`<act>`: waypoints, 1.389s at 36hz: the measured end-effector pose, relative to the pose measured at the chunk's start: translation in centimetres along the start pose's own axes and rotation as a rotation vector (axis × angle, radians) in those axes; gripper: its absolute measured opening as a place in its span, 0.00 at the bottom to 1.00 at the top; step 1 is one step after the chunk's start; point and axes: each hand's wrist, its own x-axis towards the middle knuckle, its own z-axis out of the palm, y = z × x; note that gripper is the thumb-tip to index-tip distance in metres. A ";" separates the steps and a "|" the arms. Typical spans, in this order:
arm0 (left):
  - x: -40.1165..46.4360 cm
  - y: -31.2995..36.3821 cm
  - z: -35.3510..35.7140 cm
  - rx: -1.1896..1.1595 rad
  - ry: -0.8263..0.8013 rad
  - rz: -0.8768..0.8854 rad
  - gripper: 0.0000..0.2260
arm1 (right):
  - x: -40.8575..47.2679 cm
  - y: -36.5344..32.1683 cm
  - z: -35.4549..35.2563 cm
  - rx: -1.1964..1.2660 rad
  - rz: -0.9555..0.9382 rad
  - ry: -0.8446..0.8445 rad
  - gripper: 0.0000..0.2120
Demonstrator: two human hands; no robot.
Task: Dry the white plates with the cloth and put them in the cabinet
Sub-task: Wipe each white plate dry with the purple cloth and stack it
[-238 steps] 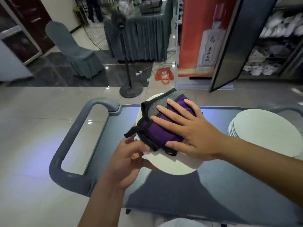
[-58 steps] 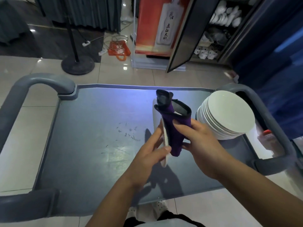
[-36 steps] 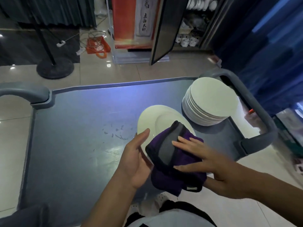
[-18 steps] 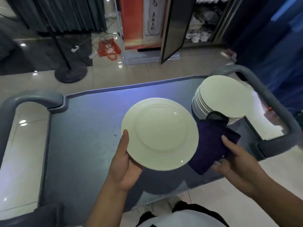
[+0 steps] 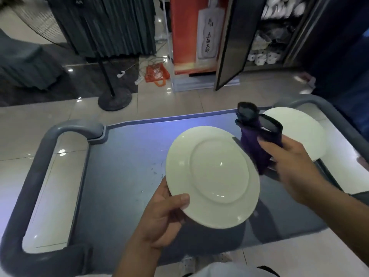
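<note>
Half the plate stack [image 5: 299, 132] hides behind cloth [image 5: 257, 140].

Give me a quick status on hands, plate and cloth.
Left hand grips round white ceramic plate by its rim. Right hand holds bunched purple cloth, off the plate. Open cabinet ahead, beyond the grey cart.

Dim room, cool and murky overall; a bluish-white wash falls on the cart top [image 5: 123, 156], brightest along its far edge; small ceiling glints dot the glossy floor tiles [image 5: 61, 151]; the white plate [image 5: 215, 176] catches a soft sheen and a pinpoint highlight; its dark shadow spreads beneath it on the cart; the right hand [image 5: 293, 168] smears with motion blur; wide-angle bending curves the edges; the cabinet [image 5: 275, 31] shelves look soft and unfocused.
</note>
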 end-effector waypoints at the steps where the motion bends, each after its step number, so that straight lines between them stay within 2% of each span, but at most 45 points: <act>1: 0.0 0.0 0.2 -0.014 -0.001 0.003 0.29 | 0.2 -1.1 0.4 -0.123 -0.150 -0.043 0.15; 4: -0.2 0.0 0.9 -0.014 -0.005 -0.003 0.34 | 0.9 -3.9 1.7 -0.432 -0.597 -0.369 0.22; 6: -0.2 0.1 1.4 -0.023 -0.019 -0.010 0.35 | 1.5 -4.9 2.9 -0.631 -0.700 -0.621 0.26; 8: -0.3 0.2 1.6 -0.068 -0.029 -0.013 0.38 | 1.9 -4.9 4.2 -0.849 -0.778 -0.766 0.27; 11: -1.0 0.8 1.8 -0.164 -0.088 -0.011 0.42 | 2.6 -5.1 5.6 -0.936 -0.783 -0.825 0.29; 13: -1.3 0.9 2.3 -0.207 -0.082 0.003 0.44 | 3.5 -5.1 5.6 -0.882 -0.706 -0.859 0.30; 15: -1.4 0.8 2.8 -0.196 -0.057 0.040 0.46 | 4.3 -4.9 5.3 -0.795 -0.586 -0.879 0.25; 18: -1.3 0.6 3.3 -0.233 -0.055 0.040 0.41 | 5.3 -4.2 4.9 -0.692 -0.483 -0.832 0.13; 20: -1.3 0.6 3.0 -0.248 -0.015 0.034 0.43 | 5.9 -3.8 4.3 -0.597 -0.366 -0.770 0.07; 22: -1.4 1.0 2.8 -0.306 0.022 0.036 0.52 | 6.1 -3.4 3.4 -0.510 -0.281 -0.698 0.09; 24: -1.5 1.5 2.7 -0.369 0.019 0.053 0.54 | 6.0 -2.7 2.4 -0.466 -0.215 -0.640 0.09; 27: -1.2 2.0 2.4 -0.378 0.083 0.085 0.50 | 4.7 -1.8 1.1 -0.373 -0.175 -0.607 0.11; 30: -0.6 2.0 2.5 -0.354 0.134 0.079 0.50 | 2.4 -1.4 1.2 -0.284 -0.230 -0.571 0.22; 33: 0.1 1.7 2.7 -0.300 0.177 0.096 0.49 | -0.1 -0.5 1.8 -0.135 -0.230 -0.498 0.19; 35: 0.7 1.3 2.7 -0.277 0.203 0.116 0.43 | -1.3 0.9 2.3 -0.060 -0.237 -0.415 0.22; 37: 1.2 0.9 2.7 -0.266 0.229 0.130 0.39 | -2.3 2.7 2.7 -0.110 -0.304 -0.322 0.22; 39: 1.8 0.5 2.7 -0.254 0.249 0.134 0.37 | -3.3 3.9 3.1 -0.233 -0.289 -0.262 0.22; 41: 2.4 0.0 2.9 -0.229 0.263 0.146 0.33 | -4.3 4.8 3.5 -0.306 -0.279 -0.246 0.25; 44: 3.2 -0.3 3.3 -0.176 0.318 0.190 0.31 | -5.4 5.4 3.8 -0.316 -0.263 -0.313 0.27; 47: 3.7 -0.1 3.2 -0.109 0.342 0.187 0.32 | -5.1 5.3 2.9 -0.151 -0.122 -0.372 0.24; 49: 3.8 0.1 2.9 -0.046 0.348 0.181 0.30 | -4.4 4.8 1.8 0.096 0.090 -0.332 0.17; 50: 3.8 0.2 2.8 -0.018 0.363 0.176 0.30 | -4.0 4.5 1.0 0.194 0.187 -0.300 0.18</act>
